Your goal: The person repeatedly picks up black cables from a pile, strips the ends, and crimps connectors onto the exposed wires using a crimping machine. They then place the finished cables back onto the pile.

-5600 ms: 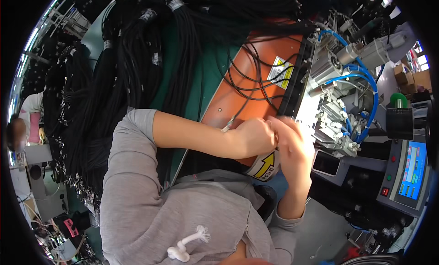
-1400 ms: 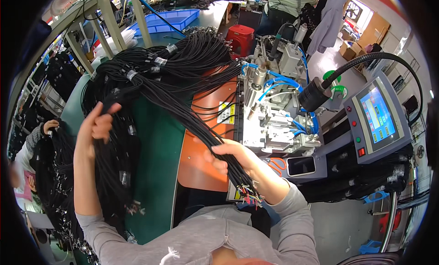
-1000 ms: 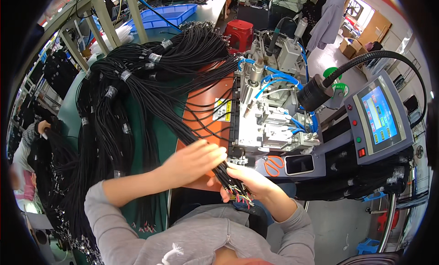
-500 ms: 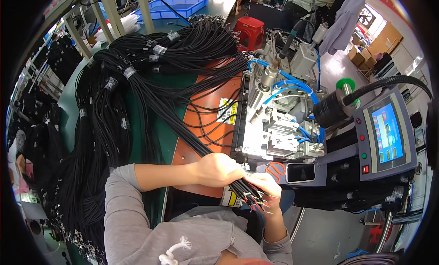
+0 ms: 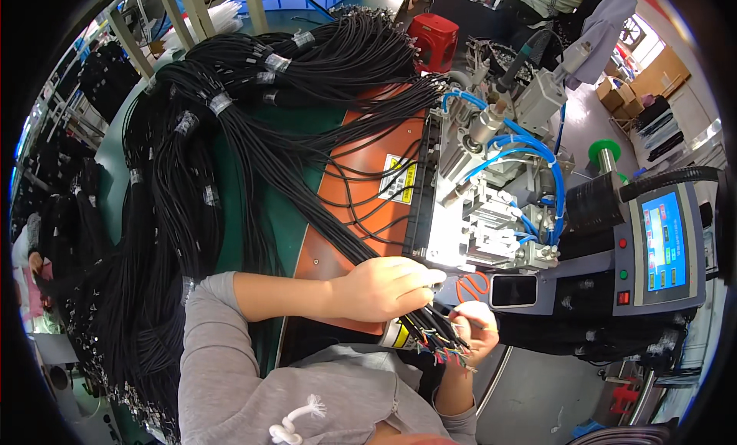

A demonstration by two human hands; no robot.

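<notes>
My left hand (image 5: 388, 287) is closed around a bundle of black cables (image 5: 338, 234) over the front edge of the orange work plate. Below this fist the stripped ends, thin coloured wires (image 5: 451, 354), fan out toward the lower right. Right beside those ends is my right hand (image 5: 477, 331), its fingers curled in toward the wires. Whatever its fingertips grip is hidden. From my left fist the bundle runs up and left to a large heap of black cables (image 5: 223, 103), tied in places with clear wrap.
A metal machine (image 5: 491, 230) with blue air hoses stands right of the orange plate (image 5: 322, 268). Close to my hands lie red-handled scissors (image 5: 472, 286) and a phone (image 5: 513, 291). A control box with a screen (image 5: 664, 249) is farther right. A red stool (image 5: 434, 42) stands behind.
My right hand has moved off the bundle, right and slightly down, to beside the wire ends. My left hand still grips the cables, a little farther right. The view has shifted slightly.
</notes>
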